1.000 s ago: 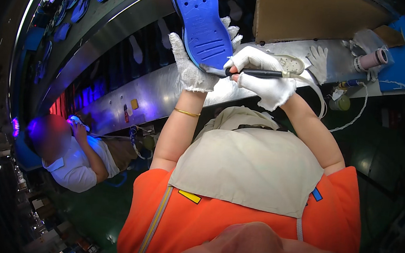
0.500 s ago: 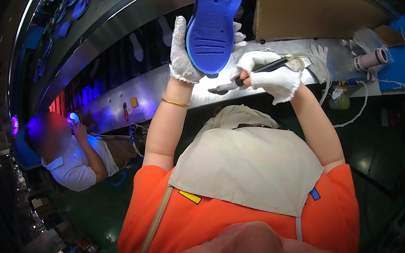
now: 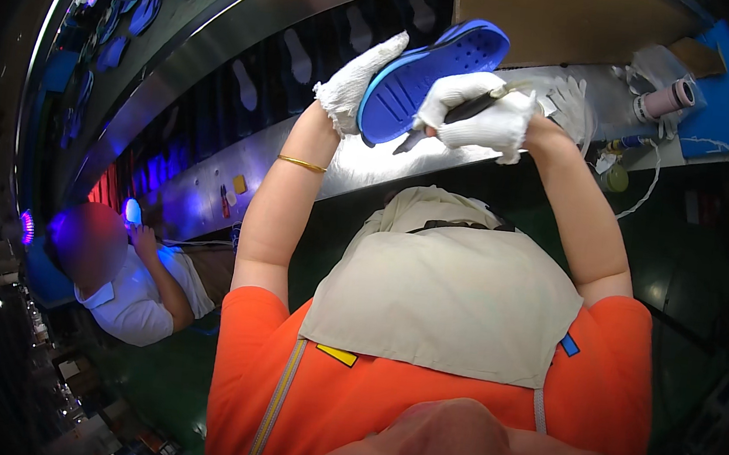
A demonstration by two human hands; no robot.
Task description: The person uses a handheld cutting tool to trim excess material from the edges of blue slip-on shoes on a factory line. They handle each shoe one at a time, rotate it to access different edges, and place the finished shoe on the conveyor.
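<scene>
A blue shoe sole (image 3: pixel 395 97), with small holes toward its far end and raised bars near the heel, is tilted above the bench. My left hand (image 3: pixel 352 82), in a white knit glove, grips it along its left side; that hand's fingers are partly hidden behind the sole. Close against the sole's right edge is my right hand (image 3: pixel 471 119), also gloved, with bare fingertips showing. It is closed around a slim black-handled tool (image 3: pixel 472 108). The tool's pale end points up and right; its kind is unclear. A dark tip shows below the right-hand fingers.
A metal bench (image 3: pixel 371 162) runs under my hands, beside a conveyor (image 3: pixel 302 55) carrying several pale insoles. Behind stands a cardboard box (image 3: pixel 577 24). To the right lie spare white gloves (image 3: pixel 573 107) and a pink spool (image 3: pixel 665 100). A co-worker (image 3: pixel 143 294) sits at left.
The sole has come down and turned, its far end now leaning right. My left hand rotated with it, and my right hand moved slightly left and up against the sole's edge.
</scene>
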